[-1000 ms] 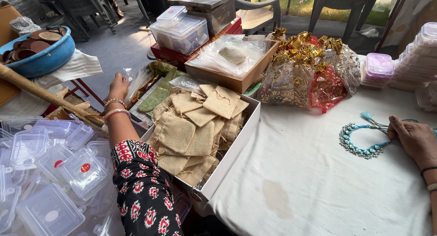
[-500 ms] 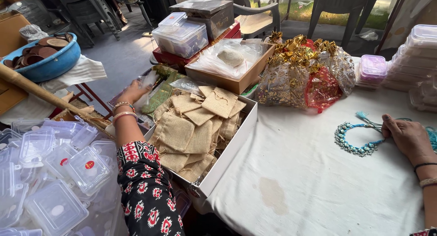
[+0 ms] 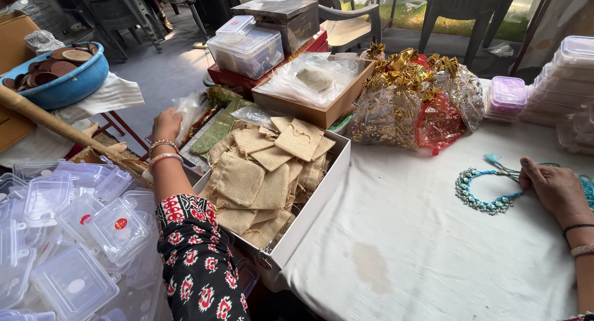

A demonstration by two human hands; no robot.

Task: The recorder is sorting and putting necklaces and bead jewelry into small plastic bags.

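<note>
Right hand lies flat on the white tablecloth near the table's right edge, fingers loosely bent, fingertips pressing on the blue cord of a necklace — resting on it, not closed round it. The necklace lies just left of that hand as an open loop of blue and silver beads. Its long axis runs roughly across the table, the curved bead end pointing left toward the middle, and the cord ends with a turquoise tassel running back under the hand. Where the cords go beyond the hand is hidden by it.

Left hand is out past the table's left edge, closed on a clear plastic bag. What is in the bag is hard to make out. Bangles sit on that wrist, and a black sleeve with a red and white print covers the arm.

Between the two arms a white box of burlap pouches hangs over the table's left edge. Behind it are gold and red gift bags. Clear plastic boxes pile up at lower left, cut off by the frame.
</note>
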